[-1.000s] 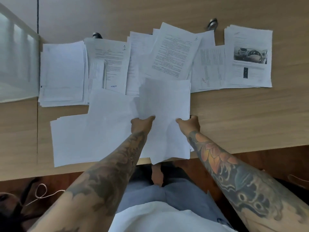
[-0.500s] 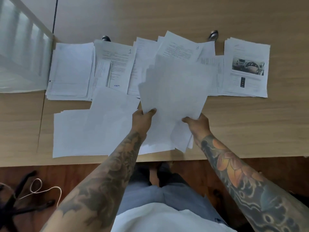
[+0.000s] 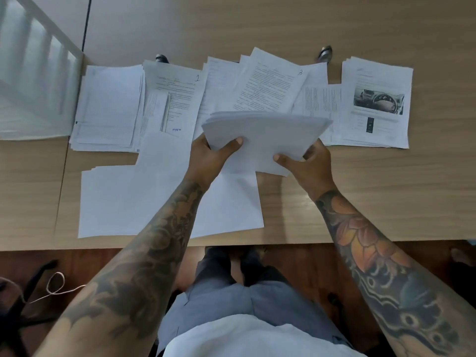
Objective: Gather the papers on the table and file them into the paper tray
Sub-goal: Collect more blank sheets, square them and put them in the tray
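The left hand (image 3: 210, 157) and the right hand (image 3: 307, 163) both grip 1 bundle of papers (image 3: 265, 135). The bundle is lifted up off the wooden table (image 3: 360, 191). Its far edge fans out a little, so you can see many thin sheets. The left thumb lies on top of the bundle near its left corner, and the other fingers are under it. The right thumb presses on top near the bundle's near edge, and the right fingers curl round its right side.

Just under the hands and toward the person lie big blank sheets (image 3: 134, 199). They lie flat on the table and spread out to the left of the left hand.

Past the hands is a row of more papers. Far to the left of the left hand is a neat stack (image 3: 109, 109). Next to it lies a printed page marked 1 (image 3: 180, 91). Right behind the bundle is a tilted page marked 3 (image 3: 268, 86), lying on other loose sheets. Beyond the right hand and to its right sits a stack with a car photo on top (image 3: 377, 104).

Far off to the left of the left hand, touching the neat stack, is a clear paper tray (image 3: 33, 81) at the table's edge. What is inside it is too blurry to tell.
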